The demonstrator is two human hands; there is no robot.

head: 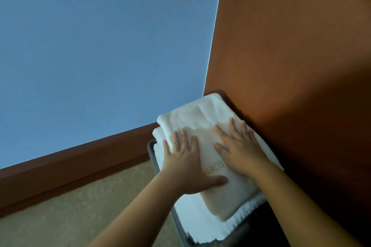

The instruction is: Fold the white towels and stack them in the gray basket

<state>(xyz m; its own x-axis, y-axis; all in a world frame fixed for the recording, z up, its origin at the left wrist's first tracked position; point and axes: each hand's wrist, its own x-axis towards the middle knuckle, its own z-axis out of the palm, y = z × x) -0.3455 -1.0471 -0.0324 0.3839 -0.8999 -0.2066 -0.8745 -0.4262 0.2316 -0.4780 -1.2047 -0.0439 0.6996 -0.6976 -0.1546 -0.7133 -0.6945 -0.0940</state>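
A folded white towel (200, 114) with gold lettering lies on top of a stack of white towels (198, 220) that fills the gray basket (151, 146). My left hand (186, 164) lies flat on the towel's left half, fingers spread. My right hand (239, 146) presses flat on its right half, fingers spread too. Neither hand grips the cloth. The towels overhang the basket, so only parts of its rim show at the left and bottom.
The basket stands on the floor in a corner, against an orange-brown wall (291, 46) on the right and a blue wall (100, 46) behind. A brown baseboard (80, 166) runs along the blue wall. Beige carpet (80, 216) lies to the left.
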